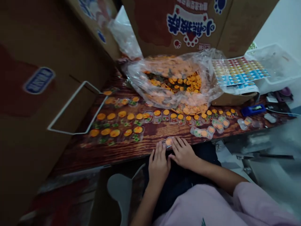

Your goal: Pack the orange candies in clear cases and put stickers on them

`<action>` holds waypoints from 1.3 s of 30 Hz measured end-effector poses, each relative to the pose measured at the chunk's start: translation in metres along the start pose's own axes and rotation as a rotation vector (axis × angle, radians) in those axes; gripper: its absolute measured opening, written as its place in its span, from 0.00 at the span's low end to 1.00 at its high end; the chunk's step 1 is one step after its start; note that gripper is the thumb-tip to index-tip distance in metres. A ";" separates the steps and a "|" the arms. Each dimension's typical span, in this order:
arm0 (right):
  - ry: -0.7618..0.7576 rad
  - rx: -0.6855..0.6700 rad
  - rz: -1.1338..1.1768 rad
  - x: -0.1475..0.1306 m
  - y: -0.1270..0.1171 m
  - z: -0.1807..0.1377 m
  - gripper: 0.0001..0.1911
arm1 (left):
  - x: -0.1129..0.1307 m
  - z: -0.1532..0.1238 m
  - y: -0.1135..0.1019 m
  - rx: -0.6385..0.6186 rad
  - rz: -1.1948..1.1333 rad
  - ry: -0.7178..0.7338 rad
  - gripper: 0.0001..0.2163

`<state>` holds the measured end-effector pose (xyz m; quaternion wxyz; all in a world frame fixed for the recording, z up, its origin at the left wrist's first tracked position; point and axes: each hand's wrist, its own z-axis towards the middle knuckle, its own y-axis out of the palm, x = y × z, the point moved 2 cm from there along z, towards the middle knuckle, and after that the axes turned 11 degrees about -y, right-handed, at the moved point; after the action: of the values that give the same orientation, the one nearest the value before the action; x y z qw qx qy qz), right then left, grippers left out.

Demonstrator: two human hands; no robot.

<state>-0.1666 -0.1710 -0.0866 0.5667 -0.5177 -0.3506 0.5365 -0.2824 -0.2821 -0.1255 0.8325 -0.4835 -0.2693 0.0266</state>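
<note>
At the table's front edge, a small clear plastic piece with an orange disc [168, 142] lies between my two hands. My left hand [159, 164] rests palm down on its left, fingers stretched out and close together. From the other side, my right hand [184, 154] lies with its fingers extended, their tips touching or nearly touching the piece. Rows of similar clear pieces with orange discs and green bits [114, 133] spread to the left. More run behind my hands, and a loose cluster of clear pieces [203, 133] sits to the right.
A large clear bag [138, 80] full of orange discs stands at the back. Sticker sheets [240, 71] lie over a cardboard box beside a white bin [279, 81]. A blue device with a cable [253, 110] is at right. Big cartons [152, 28] wall the back and left.
</note>
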 end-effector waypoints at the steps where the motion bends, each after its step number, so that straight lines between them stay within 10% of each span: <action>1: 0.014 -0.013 0.011 -0.003 -0.002 0.002 0.36 | 0.000 -0.001 0.000 -0.022 0.010 -0.015 0.28; 9: -0.036 -0.041 0.110 0.007 -0.008 0.014 0.29 | 0.001 0.008 -0.007 -0.167 -0.032 -0.054 0.32; 19: 0.115 0.123 0.436 0.021 -0.013 0.014 0.23 | 0.031 0.012 -0.017 -0.009 -0.385 -0.467 0.31; 30: 0.005 0.120 0.452 0.033 -0.014 0.005 0.19 | -0.002 0.036 -0.031 -0.070 -0.253 -0.195 0.09; 39: -0.155 0.026 0.287 0.023 -0.009 -0.008 0.27 | 0.008 -0.001 -0.017 -0.204 -0.050 -0.099 0.26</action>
<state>-0.1525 -0.1492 -0.0836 0.4622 -0.5121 -0.3085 0.6550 -0.2793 -0.2896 -0.1083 0.7651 -0.5568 -0.3234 0.0021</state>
